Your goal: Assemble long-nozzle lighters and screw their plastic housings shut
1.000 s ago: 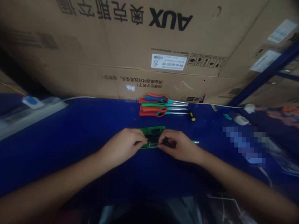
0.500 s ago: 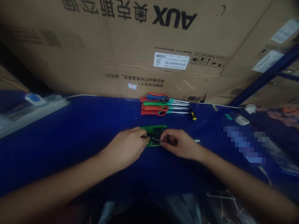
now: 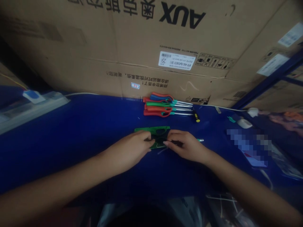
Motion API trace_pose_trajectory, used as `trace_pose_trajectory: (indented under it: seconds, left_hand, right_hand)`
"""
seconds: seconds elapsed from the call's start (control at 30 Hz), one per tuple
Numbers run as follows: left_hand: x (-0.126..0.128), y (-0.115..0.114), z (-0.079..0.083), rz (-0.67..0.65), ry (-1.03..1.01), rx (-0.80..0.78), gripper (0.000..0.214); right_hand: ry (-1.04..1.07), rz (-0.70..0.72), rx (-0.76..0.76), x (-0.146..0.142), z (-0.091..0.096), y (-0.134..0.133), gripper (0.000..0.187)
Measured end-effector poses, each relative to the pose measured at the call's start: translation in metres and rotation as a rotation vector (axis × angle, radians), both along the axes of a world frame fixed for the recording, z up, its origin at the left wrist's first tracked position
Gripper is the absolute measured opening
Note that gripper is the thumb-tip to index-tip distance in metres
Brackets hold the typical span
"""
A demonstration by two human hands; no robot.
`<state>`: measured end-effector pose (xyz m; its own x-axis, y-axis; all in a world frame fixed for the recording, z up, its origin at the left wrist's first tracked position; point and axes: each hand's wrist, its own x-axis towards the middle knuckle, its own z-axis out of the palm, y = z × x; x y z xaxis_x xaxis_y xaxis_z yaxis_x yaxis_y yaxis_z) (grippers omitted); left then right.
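An opened green stick lighter (image 3: pixel 152 129) lies on the blue tabletop, one casing half on the far side and another green part nearer me between my hands. Its metal tube tip (image 3: pixel 201 140) sticks out beyond my right hand. My left hand (image 3: pixel 136 146) is closed in a pinch over the lighter's left part; what lies between the fingertips is hidden. My right hand (image 3: pixel 183 143) is closed too, thumb and fingers together over the right part, with their hold hidden. A thin pale strand (image 3: pixel 162 152) shows just below the lighter, near my right fingertips.
Several stick lighters (image 3: pixel 158 108) lie in a row beyond my hands, beside a yellow-and-black screwdriver (image 3: pixel 197 117). A large cardboard box (image 3: pixel 132 44) stands behind. At left is a power strip (image 3: pixel 34 96); at right, a white mouse-like object (image 3: pixel 245 123) and a blurred-out item (image 3: pixel 248 146).
The thin pale strand between my hands has shifted down, below the lighter. My right hand has moved slightly right, and more of the green casing shows at left. The view has shifted a little.
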<state>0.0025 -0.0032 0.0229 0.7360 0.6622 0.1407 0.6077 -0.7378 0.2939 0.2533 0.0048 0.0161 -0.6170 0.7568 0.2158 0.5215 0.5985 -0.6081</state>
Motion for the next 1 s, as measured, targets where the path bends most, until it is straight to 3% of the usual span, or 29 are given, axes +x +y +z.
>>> trace_pose_trajectory:
  seconds: [0.2,0.43,0.77,1.0]
  left_hand:
    - [0.006,-0.003,0.002,0.009,0.086,0.02,0.023]
    - [0.004,0.0,-0.006,0.047,-0.05,-0.038,0.022]
    - [0.003,0.001,-0.012,0.013,-0.159,-0.09,0.032]
    - [0.006,-0.001,-0.012,-0.042,-0.161,0.008,0.037]
  right_hand:
    - [-0.051,-0.103,0.034,-0.006,-0.004,0.001,0.004]
    - [-0.025,-0.121,0.103,-0.005,-0.01,0.001,0.011]
    - [-0.007,0.004,0.04,0.005,-0.001,0.003,0.012]
    - [-0.093,0.112,-0.003,0.014,0.005,0.003,0.017]
